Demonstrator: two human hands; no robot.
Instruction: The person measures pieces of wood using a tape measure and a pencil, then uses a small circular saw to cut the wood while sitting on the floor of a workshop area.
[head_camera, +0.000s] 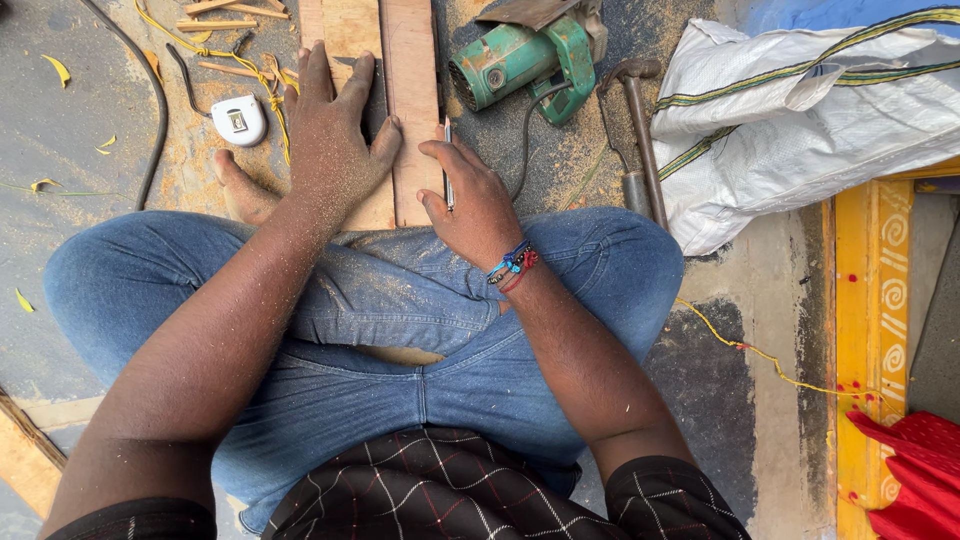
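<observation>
Cross-legged on the floor, left hand (330, 135) presses spread fingers flat on a wooden plank (415, 95); right hand (478, 205) pinches a pencil (447, 160) against it.

Carpentry workshop floor: sawdust (590, 40), planks (385, 60), green power saw (525, 60), hammer (640, 130), tape measure (239, 120), wood scraps (225, 20).

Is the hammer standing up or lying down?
Lying down. The hammer rests flat on the floor beside the green power tool, its head away from the person and its handle pointing toward the right knee.
</observation>
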